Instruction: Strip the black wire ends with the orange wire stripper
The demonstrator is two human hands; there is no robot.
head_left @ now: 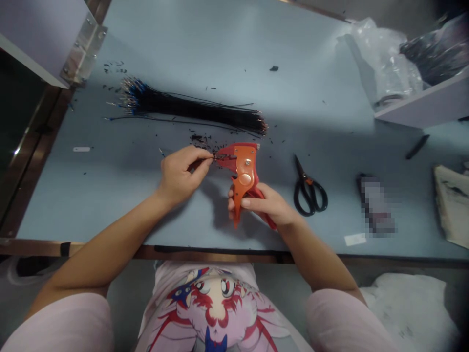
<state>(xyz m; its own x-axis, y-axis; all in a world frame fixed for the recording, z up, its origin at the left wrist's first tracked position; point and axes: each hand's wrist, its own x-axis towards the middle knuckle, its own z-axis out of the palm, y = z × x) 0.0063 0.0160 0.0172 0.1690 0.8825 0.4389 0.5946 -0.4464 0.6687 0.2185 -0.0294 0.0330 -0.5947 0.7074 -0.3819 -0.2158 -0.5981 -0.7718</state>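
Note:
My right hand (262, 204) is wrapped round the handles of an orange and red wire stripper (246, 168), its jaws turned to the left. Between thumb and forefinger my left hand (185, 173) pinches a thin black wire (213, 157), whose end is at the stripper's jaws. A blue-and-silver tip (161, 152) shows just behind my left hand. Beyond both hands lies a thick bundle of black wires (198, 110), with blue and metal terminals at its left end and bare copper ends at its right. Small black insulation scraps (201, 140) are strewn near the jaws.
Black-handled scissors (310, 193) lie right of my right hand. Farther right are a blurred dark object (377, 205), a white label (355, 239) and a black strip (417, 146). Plastic bags (388, 63) stand behind a low panel at the back right. The table's front edge (220, 255) runs near my body.

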